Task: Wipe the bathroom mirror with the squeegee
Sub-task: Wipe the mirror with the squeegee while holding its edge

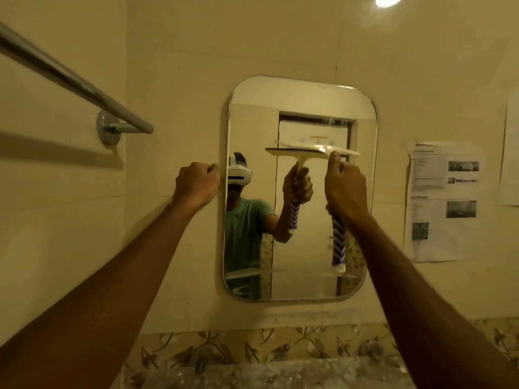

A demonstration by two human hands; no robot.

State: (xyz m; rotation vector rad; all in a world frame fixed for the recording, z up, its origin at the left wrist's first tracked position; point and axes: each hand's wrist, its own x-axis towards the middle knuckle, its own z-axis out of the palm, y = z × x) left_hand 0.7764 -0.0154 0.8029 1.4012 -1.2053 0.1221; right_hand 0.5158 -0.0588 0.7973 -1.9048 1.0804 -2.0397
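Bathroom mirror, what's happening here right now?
A person is cleaning the wall mirror with a squeegee. The right hand grips its purple-and-white patterned handle, with the blade held against the glass about midway up, on the right side. The left hand is closed at the mirror's left edge, apparently bracing it. A towel rail hangs on the wall to the left, and printed sheets are stuck to the wall on the right.
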